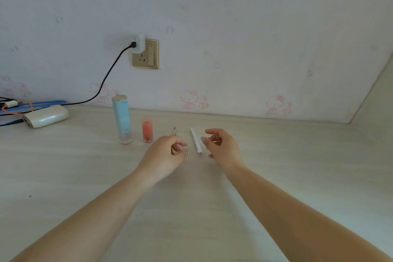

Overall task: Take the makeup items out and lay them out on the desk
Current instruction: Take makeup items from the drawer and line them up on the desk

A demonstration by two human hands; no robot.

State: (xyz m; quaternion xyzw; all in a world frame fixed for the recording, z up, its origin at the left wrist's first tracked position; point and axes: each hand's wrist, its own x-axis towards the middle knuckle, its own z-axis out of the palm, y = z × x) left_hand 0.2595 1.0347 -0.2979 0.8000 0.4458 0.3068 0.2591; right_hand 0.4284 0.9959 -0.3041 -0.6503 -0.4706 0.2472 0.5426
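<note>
While four makeup items sit in a loose row across the bench (276,176), both hands hover low just in front of them. At the left of the row a tall pale-blue bottle (121,119) with a gold top stands upright. Just beside it, to the right, stands a short clear vial (147,130) of pink-orange liquid, also upright. Further right lies a thin pencil (174,131), its tip pointing toward the wall; its near end is hidden behind the left hand. Right of that, a white pen (196,141) lies flat, running roughly front to back, with its near end between the two hands.

The left hand (168,154) hangs over the bench with its fingers loosely curled and the thumb near the forefinger; it holds nothing that I can see, though whether it touches the pencil's hidden end I cannot tell. The right hand (221,144) is relaxed and partly spread, thumb and fingers apart, holding nothing, close to the pen but apart from it.

Away at the left, near the wall, a cream power bank (46,116) lies on the bench beside blue and orange cords (25,107). A black cable (106,76) rises from there to a white plug (138,43) in a gold socket (145,59). The wall (255,27) is pale, with faint pink cartoon cats along its foot.
</note>
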